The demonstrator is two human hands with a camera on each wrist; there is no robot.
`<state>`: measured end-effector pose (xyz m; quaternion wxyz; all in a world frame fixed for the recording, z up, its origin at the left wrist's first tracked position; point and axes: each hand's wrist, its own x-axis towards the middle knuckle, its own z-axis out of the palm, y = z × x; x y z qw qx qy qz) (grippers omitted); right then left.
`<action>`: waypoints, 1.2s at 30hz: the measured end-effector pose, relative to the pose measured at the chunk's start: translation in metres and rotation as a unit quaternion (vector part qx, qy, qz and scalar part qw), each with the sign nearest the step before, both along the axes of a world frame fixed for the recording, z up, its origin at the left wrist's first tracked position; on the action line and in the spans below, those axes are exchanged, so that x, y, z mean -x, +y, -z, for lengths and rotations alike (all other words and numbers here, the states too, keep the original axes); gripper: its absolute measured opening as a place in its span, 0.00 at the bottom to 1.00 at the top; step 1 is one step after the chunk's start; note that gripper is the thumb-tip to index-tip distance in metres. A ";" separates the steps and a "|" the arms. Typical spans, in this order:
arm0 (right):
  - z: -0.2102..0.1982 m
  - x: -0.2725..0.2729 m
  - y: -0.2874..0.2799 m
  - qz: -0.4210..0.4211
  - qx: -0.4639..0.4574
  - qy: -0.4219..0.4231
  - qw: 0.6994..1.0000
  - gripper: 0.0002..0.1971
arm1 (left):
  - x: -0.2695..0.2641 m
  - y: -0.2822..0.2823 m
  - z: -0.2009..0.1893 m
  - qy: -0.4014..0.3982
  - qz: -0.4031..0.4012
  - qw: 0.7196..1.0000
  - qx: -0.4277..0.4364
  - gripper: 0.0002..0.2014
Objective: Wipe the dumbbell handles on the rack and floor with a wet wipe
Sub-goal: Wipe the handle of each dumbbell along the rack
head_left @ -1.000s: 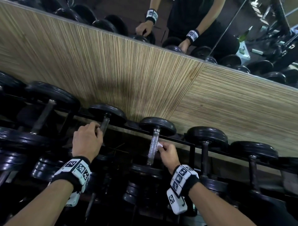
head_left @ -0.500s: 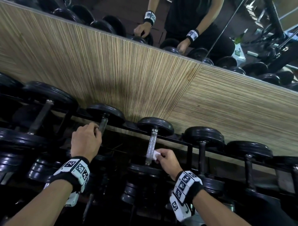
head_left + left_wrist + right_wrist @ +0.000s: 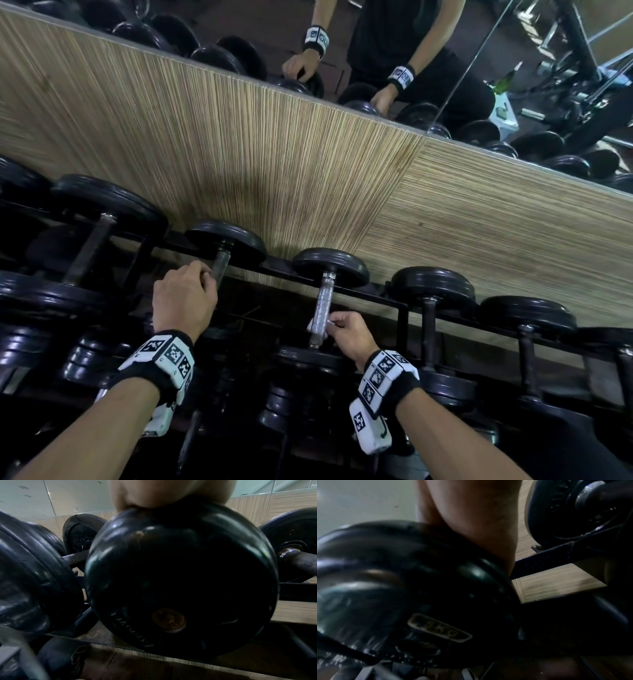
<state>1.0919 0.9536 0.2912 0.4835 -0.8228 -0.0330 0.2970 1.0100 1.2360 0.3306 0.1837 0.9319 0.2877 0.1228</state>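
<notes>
A row of black dumbbells lies on a dark rack (image 3: 373, 298) against a wood-striped wall. My right hand (image 3: 337, 327) pinches a white wet wipe (image 3: 312, 324) around the lower part of a shiny knurled handle (image 3: 322, 301). My left hand (image 3: 202, 277) curls round the handle (image 3: 221, 265) of the neighbouring dumbbell to the left. In the left wrist view a black dumbbell end plate (image 3: 180, 582) fills the picture and my palm (image 3: 171, 492) shows above it. The right wrist view shows a black end plate (image 3: 412, 588) marked in KG under my palm (image 3: 471, 520).
More dumbbells lie to the right (image 3: 431, 294) and left (image 3: 102, 209), and a lower tier (image 3: 298, 407) sits beneath my wrists. A mirror (image 3: 445, 68) above the wall panel reflects my hands and gym machines.
My right hand with the wipe has slid down the shiny handle toward its near end. My left hand has stayed on its handle.
</notes>
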 end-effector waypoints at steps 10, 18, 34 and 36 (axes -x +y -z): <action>-0.005 0.001 -0.008 -0.031 0.015 0.031 0.999 0.07 | -0.001 0.001 0.000 -0.005 0.001 1.000 0.007 0.05; -0.013 0.000 -0.024 -0.036 -0.006 0.089 0.995 0.04 | 0.000 0.001 0.001 -0.014 -0.001 1.000 0.005 0.03; -0.011 0.007 -0.027 -0.101 0.015 -0.002 0.995 0.13 | 0.000 0.001 -0.002 0.002 0.000 1.000 0.021 0.05; -0.014 0.000 -0.023 -0.103 0.024 -0.042 0.994 0.12 | 0.000 0.001 -0.002 0.003 0.000 1.000 0.022 0.05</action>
